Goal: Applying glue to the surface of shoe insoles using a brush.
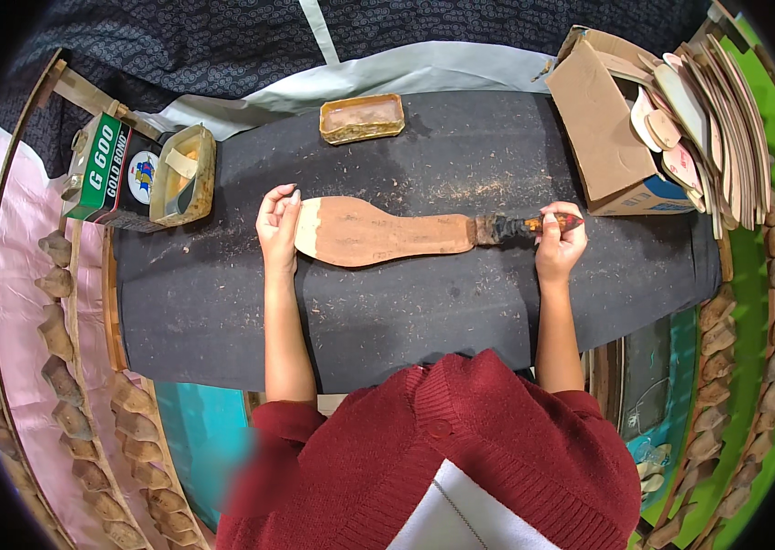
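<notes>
Tabletop: a dark, dust-speckled cloth-covered tabletop (406,312) fills the middle of the view, with rows of tan shoe lasts curving along both side rims.
Cardboard box: an open brown cardboard box (603,119) with a fan of flat pale sole cut-outs sits well beyond the sole's heel end, on the right.
Adhesive tin: a green, black and white rectangular tin (112,174) stands beyond the sole's toe end, on the left, with a glue-crusted open container (186,174) just beside it.
Small tray: a shallow yellowed rectangular tray (362,117) lies beyond the sole, near the far edge.
Sole: a flat brown leather-coloured sole piece (378,231) lies flat mid-tabletop, pale toe end to the left.
Left hand: the left hand (277,225) rests with flat fingers on the toe edge, pinning it, holding nothing.
Right hand: the right hand (560,240) is closed around a glue-caked brush with a reddish handle (520,225); its bristles touch the heel end.
Doing it well: likely best to keep the toe pressed firmly, stroke lengthwise, spread the coat thin and even, and stop short of the pinning fingers.
</notes>
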The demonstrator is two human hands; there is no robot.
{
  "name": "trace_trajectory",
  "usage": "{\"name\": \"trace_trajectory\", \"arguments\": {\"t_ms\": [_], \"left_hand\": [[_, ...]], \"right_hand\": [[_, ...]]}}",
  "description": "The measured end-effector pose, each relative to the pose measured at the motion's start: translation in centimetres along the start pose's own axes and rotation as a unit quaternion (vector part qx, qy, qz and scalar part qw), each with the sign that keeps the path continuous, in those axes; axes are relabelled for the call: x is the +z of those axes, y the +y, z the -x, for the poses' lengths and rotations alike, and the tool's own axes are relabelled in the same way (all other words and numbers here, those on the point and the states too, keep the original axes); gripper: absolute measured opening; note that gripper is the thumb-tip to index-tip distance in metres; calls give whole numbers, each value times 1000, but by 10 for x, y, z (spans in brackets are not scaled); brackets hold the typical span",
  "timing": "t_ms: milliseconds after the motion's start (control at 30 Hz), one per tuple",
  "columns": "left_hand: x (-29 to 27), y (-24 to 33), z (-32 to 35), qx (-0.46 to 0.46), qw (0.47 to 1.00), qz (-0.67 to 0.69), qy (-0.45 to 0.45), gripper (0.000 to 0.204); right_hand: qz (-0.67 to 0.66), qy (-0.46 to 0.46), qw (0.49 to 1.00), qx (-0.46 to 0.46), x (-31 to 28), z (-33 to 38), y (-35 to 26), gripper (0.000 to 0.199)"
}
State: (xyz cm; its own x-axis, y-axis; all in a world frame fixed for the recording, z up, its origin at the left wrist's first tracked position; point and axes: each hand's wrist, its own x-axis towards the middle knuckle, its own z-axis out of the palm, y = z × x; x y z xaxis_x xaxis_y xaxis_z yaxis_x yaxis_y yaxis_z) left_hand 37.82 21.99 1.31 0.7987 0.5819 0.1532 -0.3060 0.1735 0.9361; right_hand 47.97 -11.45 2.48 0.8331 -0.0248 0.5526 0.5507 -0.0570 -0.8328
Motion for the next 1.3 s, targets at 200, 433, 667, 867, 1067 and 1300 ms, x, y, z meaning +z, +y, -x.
{"name": "trace_trajectory", "arguments": {"t_ms": [200,433,667,867,1067,1300], "left_hand": [[0,0,0,1,1000,-4,-4,19],[-2,0,1,2,1000,-3,-4,19],[-2,-1,0,7,1000,-2,-7,18],[-1,-2,0,8,1000,-6,-2,19],[0,0,-1,9,1000,-13,7,18],[2,1,0,4,1000,-6,5,18]], "right_hand": [[-35,4,998,51,-1,0,-2,3],[-89,5,993,73,1,-3,-8,3],[-46,26,998,39,4,-3,-8,3],[-40,37,998,35,7,-4,-2,4],[-44,17,996,70,8,-4,-4,2],[-68,24,993,94,5,-5,-3,5]]}}
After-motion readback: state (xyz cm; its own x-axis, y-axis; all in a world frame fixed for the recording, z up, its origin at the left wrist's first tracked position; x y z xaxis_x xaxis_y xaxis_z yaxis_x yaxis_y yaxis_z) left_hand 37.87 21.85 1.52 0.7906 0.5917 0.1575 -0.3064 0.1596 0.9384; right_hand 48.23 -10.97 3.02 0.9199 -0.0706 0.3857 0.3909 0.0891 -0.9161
